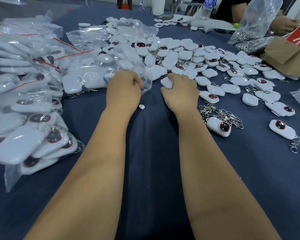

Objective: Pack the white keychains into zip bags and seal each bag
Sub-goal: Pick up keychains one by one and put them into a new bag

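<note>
A big heap of loose white keychains [185, 56] with dark red-rimmed lenses and metal clips covers the blue cloth ahead and to the right. My right hand [180, 94] grips one white keychain [166, 83] at the heap's near edge. Just to its left, my left hand [124, 90] pinches the edge of a clear zip bag [146, 83] lying on the cloth. Filled zip bags with red seal strips [29, 87] are piled along the left side.
A small white piece [141, 106] lies on the blue tablecloth [151, 153] between my wrists. Loose metal clips [220, 113] sit to the right. At the far right are a brown cardboard box [287, 56], bags of metal rings [249, 37], a water bottle [208, 7] and another person's hand [282, 25].
</note>
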Demonstrator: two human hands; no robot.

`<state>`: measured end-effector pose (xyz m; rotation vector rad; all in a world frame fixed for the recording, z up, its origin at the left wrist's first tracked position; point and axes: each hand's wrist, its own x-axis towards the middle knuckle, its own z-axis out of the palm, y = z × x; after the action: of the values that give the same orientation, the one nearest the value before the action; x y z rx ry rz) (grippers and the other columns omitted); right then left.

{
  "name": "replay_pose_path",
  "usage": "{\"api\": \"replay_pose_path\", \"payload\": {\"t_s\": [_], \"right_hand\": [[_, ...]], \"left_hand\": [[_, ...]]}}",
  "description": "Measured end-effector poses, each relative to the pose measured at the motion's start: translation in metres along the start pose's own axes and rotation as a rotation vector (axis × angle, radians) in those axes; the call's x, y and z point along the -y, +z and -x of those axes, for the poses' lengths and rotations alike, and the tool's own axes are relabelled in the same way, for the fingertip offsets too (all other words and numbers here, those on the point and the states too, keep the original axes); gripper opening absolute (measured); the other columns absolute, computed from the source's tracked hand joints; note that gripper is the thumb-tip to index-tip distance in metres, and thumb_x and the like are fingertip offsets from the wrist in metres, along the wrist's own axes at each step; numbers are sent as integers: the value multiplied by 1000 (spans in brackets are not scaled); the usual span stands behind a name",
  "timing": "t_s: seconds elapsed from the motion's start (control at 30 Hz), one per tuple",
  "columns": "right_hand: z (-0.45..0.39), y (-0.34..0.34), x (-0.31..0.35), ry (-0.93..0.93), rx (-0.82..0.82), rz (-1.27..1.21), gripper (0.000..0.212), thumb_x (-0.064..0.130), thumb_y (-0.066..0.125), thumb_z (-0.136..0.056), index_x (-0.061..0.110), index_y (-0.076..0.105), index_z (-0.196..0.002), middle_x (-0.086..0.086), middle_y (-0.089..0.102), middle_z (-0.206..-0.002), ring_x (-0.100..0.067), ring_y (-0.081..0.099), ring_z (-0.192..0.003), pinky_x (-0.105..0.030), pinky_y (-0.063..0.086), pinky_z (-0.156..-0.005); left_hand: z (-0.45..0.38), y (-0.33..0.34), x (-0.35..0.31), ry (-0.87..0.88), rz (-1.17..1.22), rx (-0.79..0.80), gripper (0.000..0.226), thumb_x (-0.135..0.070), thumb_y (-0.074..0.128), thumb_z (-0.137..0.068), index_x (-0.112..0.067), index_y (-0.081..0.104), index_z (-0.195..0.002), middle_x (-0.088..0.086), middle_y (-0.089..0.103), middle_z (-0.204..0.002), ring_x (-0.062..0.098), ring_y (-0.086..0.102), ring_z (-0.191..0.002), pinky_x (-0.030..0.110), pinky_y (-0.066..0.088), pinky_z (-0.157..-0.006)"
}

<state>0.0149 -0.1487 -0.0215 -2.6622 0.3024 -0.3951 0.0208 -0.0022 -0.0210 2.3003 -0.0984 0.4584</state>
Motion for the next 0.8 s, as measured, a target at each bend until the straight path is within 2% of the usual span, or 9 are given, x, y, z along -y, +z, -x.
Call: {"api": "replay_pose_path", "payload": {"t_s": [0.07, 0.13, 0.2, 0.27, 0.3, 0.4, 0.5, 0.63, 0.8], "right_hand": [[0, -1, 1, -35, -25, -41, 35, 29, 49, -97, 23, 57, -131, -4, 55, -129, -27, 46, -121, -38, 37, -99], [1, -1, 4, -19, -84, -258, 22, 26, 44, -100, 18, 63, -97, -1, 62, -98, -17, 54, -91, -35, 41, -81], [3, 1, 9, 69, -114, -548, 31, 21, 42, -100, 13, 50, -72, 0, 53, -71, -11, 46, -64, -31, 34, -65], [5, 1, 15, 176, -69, -863, 27, 18, 43, -99, 6, 56, -78, -5, 58, -68, -13, 54, -61, -31, 41, -63], [7, -1, 19, 214, -26, -1009, 22, 16, 44, -99, 8, 60, -86, -5, 62, -69, -14, 59, -60, -29, 45, -60], [8, -6, 24, 282, 59, -1339, 21, 9, 42, -99, 18, 60, -104, -4, 66, -85, -14, 64, -55, -23, 53, -55], [8, -10, 23, 310, 86, -1523, 23, 1, 45, -96, 16, 61, -103, -6, 64, -86, -18, 67, -58, -24, 56, -59], [11, -8, 23, 253, 139, -1559, 29, -9, 49, -91, 13, 58, -108, -3, 60, -81, -18, 68, -65, -23, 57, -65], [8, -2, 24, 209, 102, -1325, 30, -8, 60, -85, 16, 57, -103, -4, 57, -81, -7, 52, -50, -16, 42, -48]], "left_hand": [[2, 5, 1, -3, 2, 91, 37, 1, 44, -84, -18, 74, -91, -6, 59, -78, 15, 56, -74, 23, 38, -63], [1, 7, 1, -8, 21, 99, 36, -1, 48, -87, -16, 75, -106, -1, 68, -95, 17, 61, -88, 21, 40, -75], [-1, 7, 2, -27, 42, 98, 36, -4, 52, -89, -16, 72, -117, -1, 67, -105, 14, 62, -82, 8, 38, -71], [-1, 6, 1, -35, 58, 92, 35, -5, 54, -90, -15, 70, -120, -6, 63, -102, 5, 56, -65, 0, 35, -59], [0, 6, 0, -38, 48, 79, 37, -4, 53, -89, -15, 70, -120, -5, 64, -104, 5, 57, -68, 3, 35, -59], [0, 5, 0, -65, 18, 2, 37, -3, 52, -85, -14, 73, -114, 2, 71, -113, 20, 63, -102, 22, 41, -77], [-2, 5, 3, -98, -55, -51, 31, -5, 53, -82, -10, 76, -102, 8, 73, -103, 27, 62, -103, 29, 44, -75], [-1, 4, 1, -107, 23, -56, 36, -8, 53, -85, -14, 73, -115, 4, 71, -115, 22, 60, -112, 24, 43, -83], [-1, 1, -4, -169, 225, -41, 36, -10, 50, -90, -18, 71, -118, -2, 68, -121, 15, 60, -112, 20, 41, -86]]}}
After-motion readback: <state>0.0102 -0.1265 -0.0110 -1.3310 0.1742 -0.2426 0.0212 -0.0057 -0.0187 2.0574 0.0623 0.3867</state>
